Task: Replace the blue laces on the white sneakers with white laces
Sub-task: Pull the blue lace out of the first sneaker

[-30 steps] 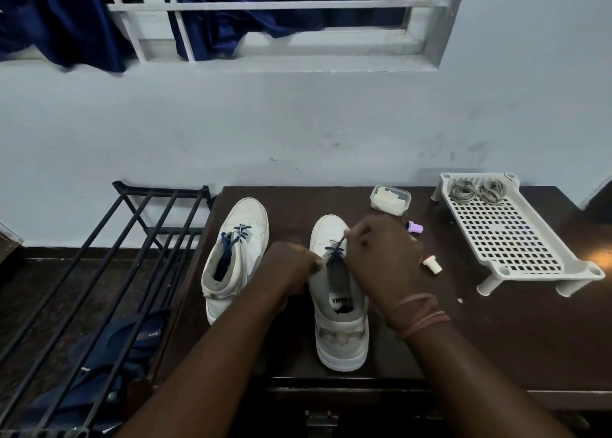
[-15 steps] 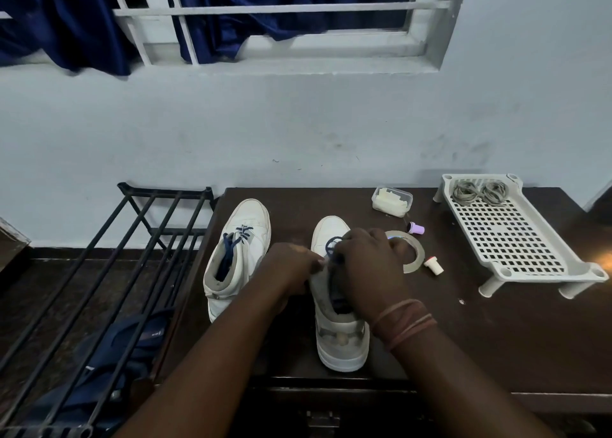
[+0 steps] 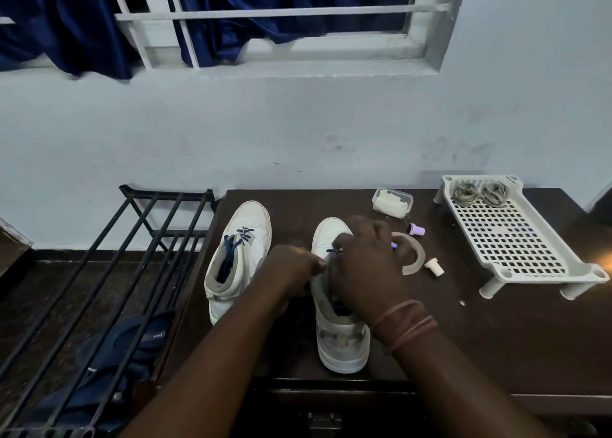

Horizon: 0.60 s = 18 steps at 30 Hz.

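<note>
Sneakers, white and high at the ankle, stand side by side on a dark brown table (image 3: pixel 496 338), with the toes toward the wall. On the left sneaker (image 3: pixel 238 255) a blue lace (image 3: pixel 236 244) is threaded through the upper holes and hangs down into the opening. The right sneaker (image 3: pixel 334 308) is under both hands. The left hand (image 3: pixel 291 268) has its fingers curled at the left edge of the tongue and pinches there; whether it holds the lace or the shoe edge, I cannot tell. The right hand (image 3: pixel 367 265) lies over the front of the same shoe with its fingers bent, and a short piece of blue lace (image 3: pixel 332 250) shows beside its fingertips; the fingers seem to grasp it, but the contact itself is hidden.

At the far right of the table stands a white plastic rack (image 3: pixel 516 239) with a top full of holes. On its far end lie two coiled pale laces (image 3: pixel 482 192), touching each other. Near the back edge of the table is a small clear box (image 3: pixel 392 202) with something cream-coloured inside. Between the box and the right hand lies a small purple cap (image 3: pixel 416 229). A roll of tape (image 3: pixel 414 255) lies partly behind the right hand, and a small white cap (image 3: pixel 434 267) lies just beside it.

Left of the table stands a black metal rack (image 3: pixel 99 288), and under its bars lies a dark blue bag (image 3: pixel 126 348).
</note>
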Tool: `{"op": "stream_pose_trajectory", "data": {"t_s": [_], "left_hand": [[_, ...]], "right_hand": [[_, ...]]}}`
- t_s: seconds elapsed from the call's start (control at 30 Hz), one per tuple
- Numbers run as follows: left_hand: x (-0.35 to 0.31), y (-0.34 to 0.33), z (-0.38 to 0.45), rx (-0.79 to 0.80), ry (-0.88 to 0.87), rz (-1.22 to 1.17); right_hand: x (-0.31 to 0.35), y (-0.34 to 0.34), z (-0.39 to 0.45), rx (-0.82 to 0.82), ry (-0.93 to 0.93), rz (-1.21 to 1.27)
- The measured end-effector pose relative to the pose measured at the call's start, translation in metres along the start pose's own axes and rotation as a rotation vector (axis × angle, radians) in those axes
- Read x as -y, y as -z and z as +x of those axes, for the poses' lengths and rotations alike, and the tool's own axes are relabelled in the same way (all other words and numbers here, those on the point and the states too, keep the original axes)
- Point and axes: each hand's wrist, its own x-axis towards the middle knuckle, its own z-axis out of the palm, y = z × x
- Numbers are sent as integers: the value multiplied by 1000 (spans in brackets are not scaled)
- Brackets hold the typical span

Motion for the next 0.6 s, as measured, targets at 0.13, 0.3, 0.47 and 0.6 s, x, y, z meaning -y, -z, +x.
{"op": "stream_pose_trajectory", "data": {"t_s": [0.13,0.3,0.47,0.6], "left_hand": [[1,1,1,4,-15,-9],[4,1,3,-27,-2,-14],[2,0,3,-31,7,10],[1,-1,2,-43,-10,46]], "right_hand": [[-3,-1,1,215,-8,-77],[-30,23,26,-144,-444,552],[-28,38,31,-21,-836,1717],[-27,30,28,-39,-453,1044]]}}
